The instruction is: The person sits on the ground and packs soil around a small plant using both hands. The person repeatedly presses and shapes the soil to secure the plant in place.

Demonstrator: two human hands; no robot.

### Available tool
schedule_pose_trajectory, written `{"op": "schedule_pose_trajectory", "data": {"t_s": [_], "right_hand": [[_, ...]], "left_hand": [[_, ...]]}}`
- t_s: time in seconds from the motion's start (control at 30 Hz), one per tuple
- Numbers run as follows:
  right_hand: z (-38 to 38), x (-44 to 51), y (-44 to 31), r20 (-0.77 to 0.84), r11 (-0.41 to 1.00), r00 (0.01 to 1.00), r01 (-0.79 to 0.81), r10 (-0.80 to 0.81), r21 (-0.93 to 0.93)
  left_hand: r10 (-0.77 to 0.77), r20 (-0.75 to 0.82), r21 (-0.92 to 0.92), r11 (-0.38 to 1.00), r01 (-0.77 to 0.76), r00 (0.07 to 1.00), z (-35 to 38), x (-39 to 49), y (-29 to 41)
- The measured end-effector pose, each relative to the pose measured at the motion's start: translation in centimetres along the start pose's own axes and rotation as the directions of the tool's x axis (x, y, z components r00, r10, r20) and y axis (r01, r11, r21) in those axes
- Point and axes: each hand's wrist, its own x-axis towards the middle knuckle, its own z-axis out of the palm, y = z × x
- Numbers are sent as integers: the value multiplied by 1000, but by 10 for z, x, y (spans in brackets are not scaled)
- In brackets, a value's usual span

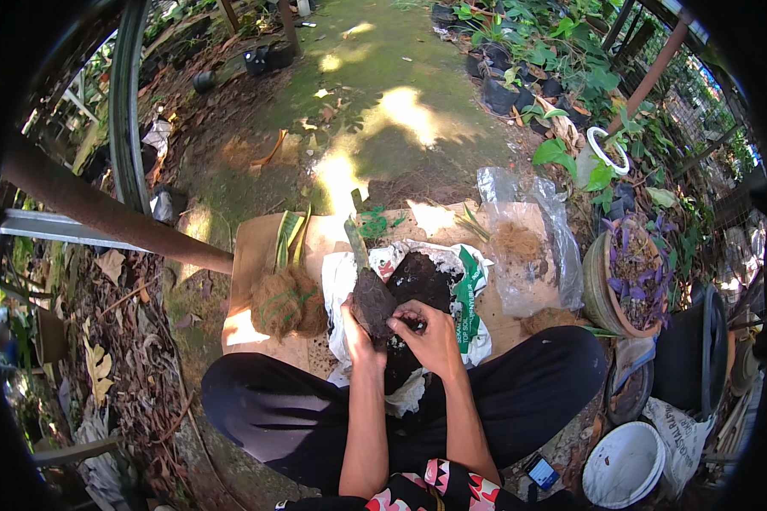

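Observation:
My left hand (363,342) holds a dark ball of soil (374,303) from its left side, with a mottled green snake plant leaf (356,243) rising from it. At the ball's right side is my right hand (425,332), its thumb and fingers bent together; whether soil is pinched between them I cannot tell. Below lies an opened white and green soil bag (476,306) with dark potting soil (422,274) on it. Left of the bag stands a brown fibre ball (287,303) wound with green string, with yellow-edged leaves (287,236) coming out of its top.
A cardboard sheet (249,243) lies under these things. On it are green string (374,222), a clear plastic bag (511,281) and coconut fibre (516,239). To the right stand a clay pot (597,281) of purple plants and a white basin (623,465). A rusty pole (134,217) slants at left.

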Motion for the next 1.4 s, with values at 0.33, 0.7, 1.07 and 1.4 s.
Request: {"op": "schedule_pose_trajectory", "data": {"t_s": [0.33,0.7,1.07,1.4], "right_hand": [[4,4,17,-60,999,997,-42,41,-17],[26,16,42,-127,794,949,-164,289,585],[37,17,69,75,113,885,-142,460,983],[40,16,68,31,254,896,-158,443,954]], "left_hand": [[-49,60,-85,995,54,997,-12,4,-10],[279,194,641,690,-336,941,2,-2,-12],[491,93,672,611,-418,866,26,-22,-34],[652,116,792,395,-465,750,31,-20,-42]]}}
